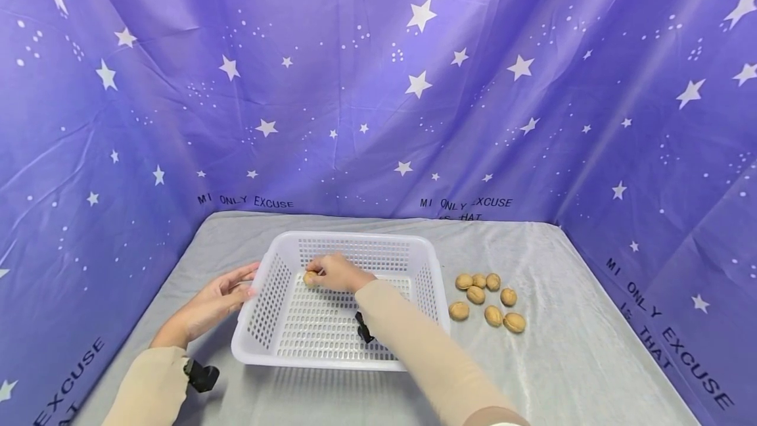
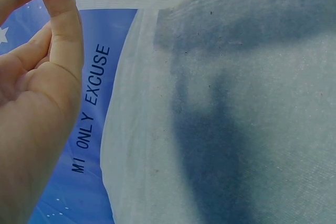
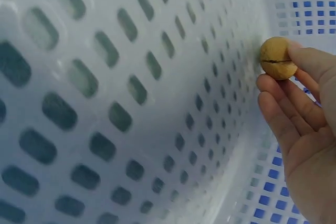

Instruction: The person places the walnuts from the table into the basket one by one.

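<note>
A white plastic basket [image 1: 340,365] with slotted walls and floor stands on the cloth-covered table. Inside it, toward the back left, my right hand [image 1: 340,273] pinches a walnut [image 3: 276,59] between thumb and fingers, close over the basket floor; a dark crack runs across the shell. My left hand [image 1: 215,301] holds the basket's left rim, thumb and fingertips at the edge, as the left wrist view also shows. On the cloth right of the basket lie several more walnuts [image 1: 476,294] in a loose group.
Grey cloth [image 1: 568,347] covers the table. Purple star-printed curtains [image 1: 355,84] enclose it at the back and both sides. A black wrist camera [image 1: 202,376] sits on the left sleeve, and another [image 1: 363,329] hangs under the right forearm over the basket.
</note>
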Motion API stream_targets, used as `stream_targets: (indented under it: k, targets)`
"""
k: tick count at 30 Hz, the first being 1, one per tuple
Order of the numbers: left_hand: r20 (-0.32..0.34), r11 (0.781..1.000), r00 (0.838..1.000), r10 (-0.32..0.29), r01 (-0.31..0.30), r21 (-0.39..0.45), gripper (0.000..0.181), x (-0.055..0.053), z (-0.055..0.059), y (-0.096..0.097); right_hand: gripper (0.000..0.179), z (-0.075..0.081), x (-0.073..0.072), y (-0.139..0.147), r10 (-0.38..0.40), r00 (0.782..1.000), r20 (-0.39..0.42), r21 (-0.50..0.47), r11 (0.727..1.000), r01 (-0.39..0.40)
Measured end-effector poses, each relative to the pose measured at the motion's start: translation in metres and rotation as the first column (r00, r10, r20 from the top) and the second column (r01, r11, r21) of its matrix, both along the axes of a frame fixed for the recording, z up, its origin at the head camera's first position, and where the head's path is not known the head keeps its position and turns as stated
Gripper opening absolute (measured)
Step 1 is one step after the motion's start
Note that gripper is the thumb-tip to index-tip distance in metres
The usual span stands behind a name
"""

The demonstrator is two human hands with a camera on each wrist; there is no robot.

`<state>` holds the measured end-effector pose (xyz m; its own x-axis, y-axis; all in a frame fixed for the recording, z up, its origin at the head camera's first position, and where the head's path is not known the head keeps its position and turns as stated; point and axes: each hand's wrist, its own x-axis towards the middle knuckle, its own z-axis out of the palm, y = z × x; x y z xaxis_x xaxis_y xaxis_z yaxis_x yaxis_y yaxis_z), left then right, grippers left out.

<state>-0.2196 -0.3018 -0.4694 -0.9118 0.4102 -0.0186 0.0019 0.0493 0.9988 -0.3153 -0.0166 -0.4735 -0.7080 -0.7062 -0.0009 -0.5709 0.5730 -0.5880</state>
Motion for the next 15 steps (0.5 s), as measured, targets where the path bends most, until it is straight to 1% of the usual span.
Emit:
stream_targets:
  k: [3,6,10,15]
  targets:
    - [-0.004,1.0,1.0,-0.002,0.002,0.003,0.065,-0.0004,0.0003,0.0003,0.038,-0.0018,0.0007,-0.0014,-0.027,0.999,0.02,-0.016,0.999,0.028]
    - [-0.006,1.0,1.0,-0.011,0.011,0.008,0.065,-0.0004,0.0004,0.0,0.041,-0.0016,0.0012,-0.0019,-0.032,0.999,0.019,-0.015,0.999,0.032]
    - [-0.011,1.0,1.0,-0.02,0.02,0.012,0.065,-0.0004,0.0,-0.0005,0.042,0.0015,0.0022,-0.0005,-0.031,0.999,0.025,-0.007,0.999,0.032]
    - [-0.009,1.0,1.0,-0.01,0.01,-0.001,0.065,0.0,-0.0004,-0.0008,0.044,0.0078,0.0036,0.0036,-0.038,0.998,0.039,0.019,0.999,0.038]
